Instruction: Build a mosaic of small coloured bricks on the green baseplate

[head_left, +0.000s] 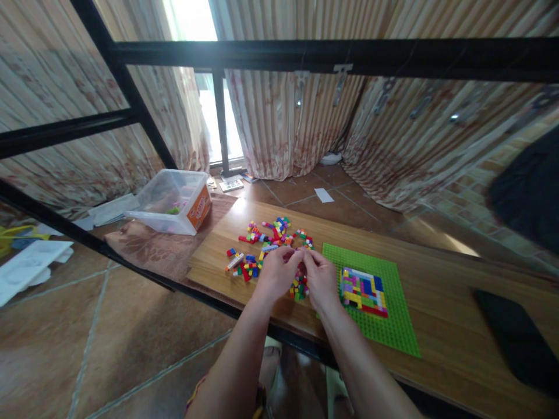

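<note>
Both hands meet above a scattered pile of small coloured toy bricks [248,267] on the wooden board. My left hand [279,270] is closed, its thumb and fingers pinched near the fingertips of the other hand. My right hand [321,276] is pinched the same way, and the fingertips touch or nearly touch. Whatever they hold is too small to make out. Just right of my right hand lies a green baseplate [395,302] bearing a block of many-coloured bricks [363,292] built into a rough square.
A dark phone-like slab [515,334] lies on the wooden board [441,308] at right. Beyond the board's left end stands a clear plastic box [168,201] with an orange label. A black metal frame [279,56] crosses above, before striped curtains [279,128].
</note>
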